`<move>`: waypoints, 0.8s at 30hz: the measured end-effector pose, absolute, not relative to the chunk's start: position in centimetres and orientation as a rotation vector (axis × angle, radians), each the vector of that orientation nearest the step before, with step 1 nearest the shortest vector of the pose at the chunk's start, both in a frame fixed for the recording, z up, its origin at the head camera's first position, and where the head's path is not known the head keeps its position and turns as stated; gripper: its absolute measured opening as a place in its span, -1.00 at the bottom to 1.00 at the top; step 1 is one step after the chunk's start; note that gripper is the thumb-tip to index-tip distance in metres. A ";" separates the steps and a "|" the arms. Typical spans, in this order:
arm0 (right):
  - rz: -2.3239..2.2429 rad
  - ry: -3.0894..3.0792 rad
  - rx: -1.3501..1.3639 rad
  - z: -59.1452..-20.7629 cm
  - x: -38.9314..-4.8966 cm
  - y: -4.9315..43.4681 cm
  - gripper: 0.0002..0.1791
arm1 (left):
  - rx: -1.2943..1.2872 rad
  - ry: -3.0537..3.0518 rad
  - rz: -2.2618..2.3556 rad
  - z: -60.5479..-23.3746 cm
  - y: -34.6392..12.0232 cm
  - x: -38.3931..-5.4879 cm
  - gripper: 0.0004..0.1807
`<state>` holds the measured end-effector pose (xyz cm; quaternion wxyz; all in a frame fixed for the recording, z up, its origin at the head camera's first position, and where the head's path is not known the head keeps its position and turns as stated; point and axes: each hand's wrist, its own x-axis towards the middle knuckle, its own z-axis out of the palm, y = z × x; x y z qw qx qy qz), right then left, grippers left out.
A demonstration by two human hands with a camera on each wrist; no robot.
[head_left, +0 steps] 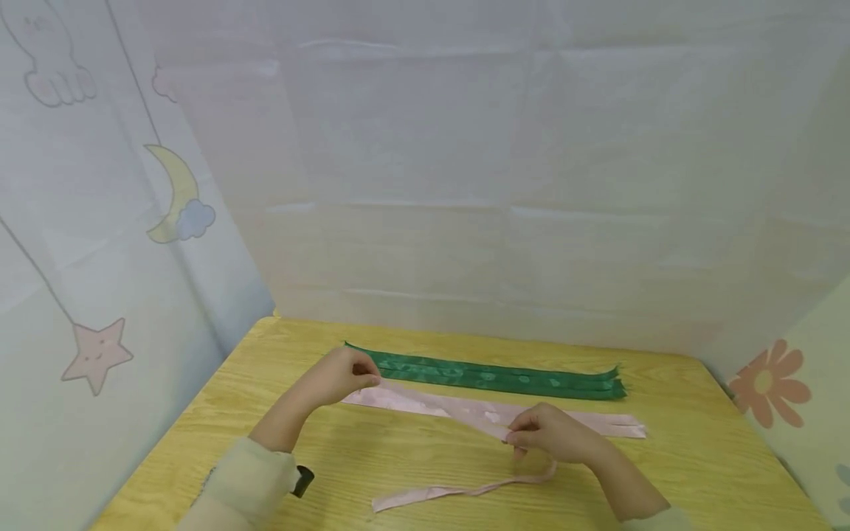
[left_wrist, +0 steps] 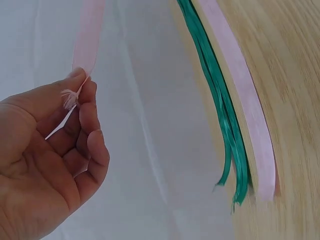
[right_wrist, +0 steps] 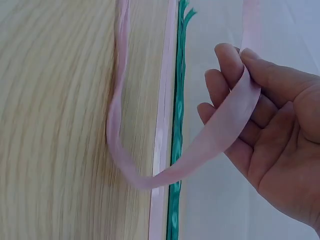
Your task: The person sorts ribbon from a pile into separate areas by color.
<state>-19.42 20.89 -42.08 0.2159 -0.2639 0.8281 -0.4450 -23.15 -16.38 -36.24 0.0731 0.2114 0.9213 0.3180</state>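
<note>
A pink ribbon (head_left: 451, 410) stretches slantwise between the two hands, raised above the table. My left hand (head_left: 347, 377) pinches its frayed end between thumb and forefinger; the loose threads show in the left wrist view. Further along the same ribbon, my right hand (head_left: 547, 434) pinches it with thumb and fingertips. From there the ribbon's tail (right_wrist: 200, 155) droops in a loop and runs back leftward over the table toward the front. Behind the hands lie pink ribbon (head_left: 598, 422), flat on the wood, and green ribbons (head_left: 491, 376) side by side, their ends frayed.
The wooden table (head_left: 319, 472) reaches back to a pale cloth backdrop (head_left: 491, 258). Printed cloth with a moon (head_left: 179, 184) and a star (head_left: 98, 355) hangs at the left, and a printed flower (head_left: 764, 382) shows at the right. A black band (head_left: 302, 481) sits by the left sleeve.
</note>
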 end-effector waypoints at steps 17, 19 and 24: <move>-1.410 2.177 -0.618 -42.8 -19.3 27.9 -0.65 | 0.361 2.870 1.056 -37.1 -20.6 -24.1 -0.93; -1.430 2.149 -0.605 -43.0 -19.3 28.4 -0.65 | 0.357 2.847 1.060 -37.4 -20.7 -24.1 -0.93; -1.429 2.161 -0.587 -43.5 -19.3 28.9 -0.67 | 0.350 2.811 1.076 -37.9 -20.5 -24.2 -0.92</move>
